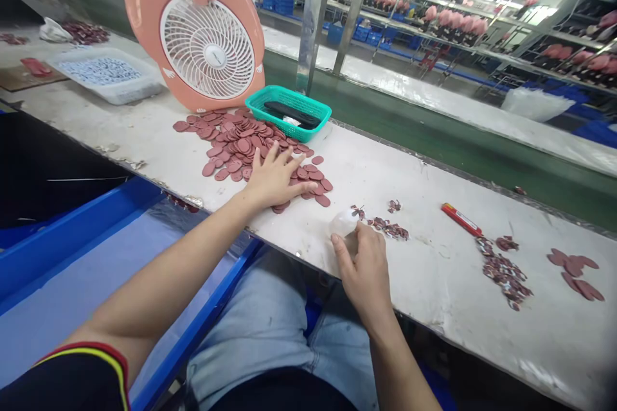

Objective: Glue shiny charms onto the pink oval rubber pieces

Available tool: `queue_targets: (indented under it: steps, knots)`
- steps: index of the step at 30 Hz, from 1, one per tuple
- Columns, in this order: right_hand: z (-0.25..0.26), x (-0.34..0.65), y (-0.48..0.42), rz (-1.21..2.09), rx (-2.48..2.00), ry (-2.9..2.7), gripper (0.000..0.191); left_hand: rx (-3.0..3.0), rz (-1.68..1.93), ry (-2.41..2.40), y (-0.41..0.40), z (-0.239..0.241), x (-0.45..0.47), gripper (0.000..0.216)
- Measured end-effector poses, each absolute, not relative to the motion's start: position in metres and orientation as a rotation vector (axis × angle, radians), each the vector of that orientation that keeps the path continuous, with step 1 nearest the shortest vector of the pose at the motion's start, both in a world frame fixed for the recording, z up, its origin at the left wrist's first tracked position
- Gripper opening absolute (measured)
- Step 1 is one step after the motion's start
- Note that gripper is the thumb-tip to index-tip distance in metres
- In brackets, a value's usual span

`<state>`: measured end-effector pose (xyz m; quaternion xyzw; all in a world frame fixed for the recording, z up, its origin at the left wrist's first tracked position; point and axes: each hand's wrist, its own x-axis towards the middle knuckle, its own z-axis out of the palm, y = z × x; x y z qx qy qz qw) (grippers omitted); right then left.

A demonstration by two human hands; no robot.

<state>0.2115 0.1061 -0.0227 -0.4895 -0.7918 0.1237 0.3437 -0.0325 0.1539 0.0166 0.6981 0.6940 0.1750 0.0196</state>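
My left hand [276,178] lies with fingers spread on a pile of reddish-brown oval pieces [241,141], flat and thin. My right hand [365,263] is closed round a whitish, translucent, rounded object [343,222] at the table's near edge; the hand partly covers it, and its kind is unclear. Just beyond that hand is a loose row of small brown-and-white bits [389,228], too small to name. A green plastic basket [289,131] holding a dark elongated item stands behind the oval pile.
A pig-shaped orange fan [212,58] stands behind the pile. To the right lie a red-and-yellow box [461,219], more small brown bits [506,273] and several loose ovals [573,266]. A white tray [130,93] sits at left. Below the table edge is a blue bin [62,225].
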Motion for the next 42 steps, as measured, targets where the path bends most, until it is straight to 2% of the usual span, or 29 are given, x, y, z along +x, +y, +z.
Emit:
queue_targets:
  steps: [5,14,21,26,32,35,38,42]
  knots:
    - [-0.022,0.212,0.104,0.394,-1.269,-1.984,0.040,2.290,0.511,1.984,0.151,0.016,-0.021,0.066]
    - [-0.010,0.216,0.097,0.671,-1.256,-1.772,0.037,2.392,0.592,1.802,0.119,0.012,0.006,0.055]
    - [-0.011,0.235,0.085,0.813,-1.221,-1.633,0.033,2.294,0.932,2.013,0.092,0.005,-0.006,0.048]
    - [-0.017,0.240,0.080,0.891,-1.201,-1.576,0.026,2.311,0.880,2.156,0.082,-0.003,-0.002,0.034]
    - [-0.011,0.242,0.077,1.030,-1.071,-1.377,0.033,2.244,0.846,2.098,0.087,0.016,0.006,0.015]
    - [-0.006,0.238,0.074,1.128,-1.004,-1.279,0.026,1.979,1.065,2.008,0.074,0.028,0.017,0.011]
    - [-0.002,0.226,0.068,1.226,-0.968,-1.248,0.028,1.331,1.395,1.650,0.052,0.033,0.037,0.007]
    - [0.003,0.208,0.059,1.483,-0.889,-1.221,0.031,0.767,1.469,1.347,0.023,0.027,0.060,0.015]
